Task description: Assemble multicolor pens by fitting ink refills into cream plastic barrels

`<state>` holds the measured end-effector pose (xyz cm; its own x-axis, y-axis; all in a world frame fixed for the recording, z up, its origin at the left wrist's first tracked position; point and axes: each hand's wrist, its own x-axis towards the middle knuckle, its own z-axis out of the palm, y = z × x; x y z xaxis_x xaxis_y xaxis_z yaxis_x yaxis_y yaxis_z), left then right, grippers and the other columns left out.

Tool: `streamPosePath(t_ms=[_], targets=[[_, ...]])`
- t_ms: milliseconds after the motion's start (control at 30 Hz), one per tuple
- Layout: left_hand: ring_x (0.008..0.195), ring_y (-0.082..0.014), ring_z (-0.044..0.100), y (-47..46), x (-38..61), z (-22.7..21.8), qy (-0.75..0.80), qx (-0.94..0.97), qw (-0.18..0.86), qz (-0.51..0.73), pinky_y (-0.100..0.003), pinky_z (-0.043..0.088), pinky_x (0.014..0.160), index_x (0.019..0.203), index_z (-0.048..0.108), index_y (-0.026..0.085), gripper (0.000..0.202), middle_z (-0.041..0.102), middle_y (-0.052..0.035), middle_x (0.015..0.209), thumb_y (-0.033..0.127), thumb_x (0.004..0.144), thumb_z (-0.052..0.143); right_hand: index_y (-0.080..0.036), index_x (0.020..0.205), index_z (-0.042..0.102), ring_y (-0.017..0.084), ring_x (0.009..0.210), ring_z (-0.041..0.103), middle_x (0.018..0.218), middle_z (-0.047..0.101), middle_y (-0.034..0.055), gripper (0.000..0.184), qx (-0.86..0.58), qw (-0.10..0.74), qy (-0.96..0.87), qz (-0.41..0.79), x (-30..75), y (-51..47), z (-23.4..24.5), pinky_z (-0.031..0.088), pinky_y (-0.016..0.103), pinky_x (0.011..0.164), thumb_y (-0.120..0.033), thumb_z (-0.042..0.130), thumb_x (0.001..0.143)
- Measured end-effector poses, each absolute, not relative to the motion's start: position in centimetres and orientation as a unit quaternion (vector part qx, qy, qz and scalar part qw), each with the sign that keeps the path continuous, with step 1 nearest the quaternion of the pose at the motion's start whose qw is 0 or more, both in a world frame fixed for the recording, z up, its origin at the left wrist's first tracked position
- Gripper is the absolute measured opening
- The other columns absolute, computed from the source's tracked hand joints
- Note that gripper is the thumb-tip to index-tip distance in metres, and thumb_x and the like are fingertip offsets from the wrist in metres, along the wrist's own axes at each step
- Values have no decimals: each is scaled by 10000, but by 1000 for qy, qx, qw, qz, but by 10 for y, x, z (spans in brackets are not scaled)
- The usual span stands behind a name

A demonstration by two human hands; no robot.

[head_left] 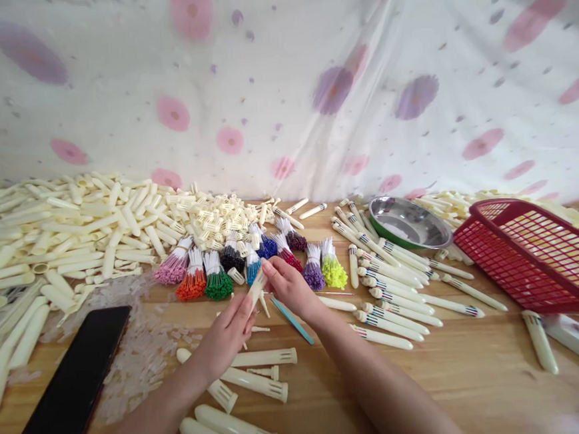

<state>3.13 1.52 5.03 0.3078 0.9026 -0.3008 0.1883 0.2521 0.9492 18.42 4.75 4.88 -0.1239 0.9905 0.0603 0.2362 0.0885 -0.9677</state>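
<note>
My left hand (226, 335) is closed around a cream pen barrel (256, 288), holding it tilted up over the wooden table (462, 370). My right hand (287, 285) pinches the barrel's upper end with its fingertips. Just behind the hands stand bundles of coloured refills (214, 280) in pink, orange, green, black, blue, red, purple and yellow. A loose blue refill (291, 320) lies on the table under my right wrist. Several cream barrels (252, 380) lie below my left hand.
A big heap of cream pen parts (70, 227) fills the left. Assembled pens (401, 302) lie in rows at the right, near a steel bowl (410, 224) and a red plastic basket (538, 254). A black phone (74, 378) lies at the left front. Flowered cloth hangs behind.
</note>
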Motion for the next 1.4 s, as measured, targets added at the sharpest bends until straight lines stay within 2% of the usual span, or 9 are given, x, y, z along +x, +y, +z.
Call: streamPosePath(t_ms=[133,533,733,867,967,1133,1167,1267,1400], targets=[[466,-53,324,11,26,51,423,448,709,342,-161,262,415,792,489,190,401,411,69,614,590,782,465,-192,855,464,101,512,437,690,555,-3,465,-480,415,-550,543,194,40,60,358,219,462,-640,347,811],[445,-37,287,3,30,53,342,366,790,354,-156,226,418,712,458,171,382,411,67,554,539,769,545,-177,755,522,108,613,437,675,517,-10,291,-525,374,-691,326,175,16,66,334,216,547,-463,566,790],[380,-10,151,5,22,60,264,274,885,267,-129,100,350,689,454,157,382,314,97,488,510,754,585,-184,701,437,100,611,413,659,450,-24,303,-397,426,-672,457,176,21,62,355,218,570,-443,472,852],[375,-9,124,7,18,64,222,241,913,243,-122,82,334,657,424,159,368,300,94,495,471,776,579,-180,677,450,103,645,402,673,439,-16,320,-381,422,-699,434,187,19,63,360,222,611,-431,440,875],[380,-11,123,7,17,63,215,237,913,253,-126,83,338,672,421,163,366,301,93,507,479,781,570,-172,686,493,100,631,428,669,481,-10,326,-413,340,-737,413,213,4,71,362,219,607,-429,438,879],[419,-25,206,3,17,57,270,353,841,307,-150,153,386,737,459,157,400,335,82,533,549,816,468,-146,566,540,83,470,475,517,512,-7,466,-459,14,-703,543,292,-46,90,374,206,501,-467,412,878],[436,-30,237,2,18,56,282,389,816,321,-156,175,402,749,462,157,393,354,75,549,543,824,459,-143,577,563,98,485,506,533,540,2,421,-475,-25,-685,552,305,-55,93,387,210,493,-481,510,821],[475,-42,289,-2,19,52,299,459,771,325,-172,205,433,753,438,172,353,386,64,595,513,838,459,-173,834,636,175,795,595,872,644,62,288,-537,3,-706,462,322,-70,101,464,269,687,-430,671,710],[474,-48,276,-7,18,49,306,502,750,302,-185,196,435,760,413,194,291,375,72,615,464,862,448,-196,745,593,196,1023,531,1139,567,76,274,-601,176,-728,280,293,-57,104,408,342,880,-374,442,889]])
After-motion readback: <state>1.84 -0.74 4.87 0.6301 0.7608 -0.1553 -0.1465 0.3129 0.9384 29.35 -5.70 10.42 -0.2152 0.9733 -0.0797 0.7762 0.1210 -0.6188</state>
